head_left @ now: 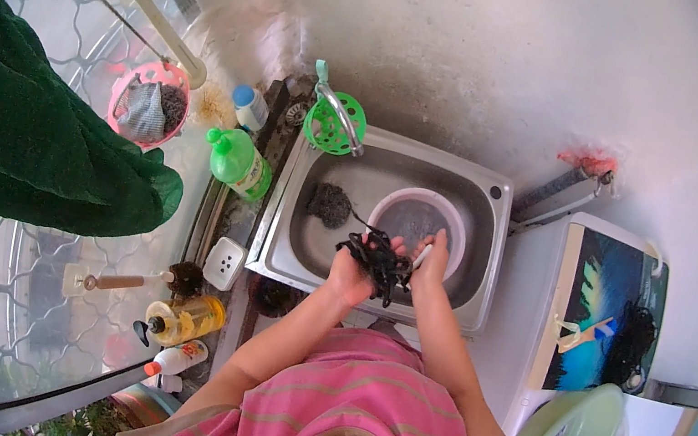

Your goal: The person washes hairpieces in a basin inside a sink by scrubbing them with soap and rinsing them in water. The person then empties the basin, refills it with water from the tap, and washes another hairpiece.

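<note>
Over the sink [296, 246] I hold both hands close together. My left hand [350, 278] is turned palm up, its fingers curled under a tangle of black cords [383, 265]. One strand trails from the tangle toward a dark, round mesh-like clump [331, 206] in the left of the sink. Beside the tangle, my right hand [434, 260] is closed on a slim white stick-like piece [422, 256], whose kind is unclear. Just beyond my hands, a pale pink round basin [389, 199] with what looks like water stands in the sink.
A green perforated basket [357, 113] hangs by the curved tap [343, 115]. Along the left ledge stand a green bottle [242, 165], a white soap dish [224, 263] and a yellow pump bottle [189, 321]. At right, a white appliance [545, 260] carries another black bundle [631, 344]; a green basin [560, 420] is nearer.
</note>
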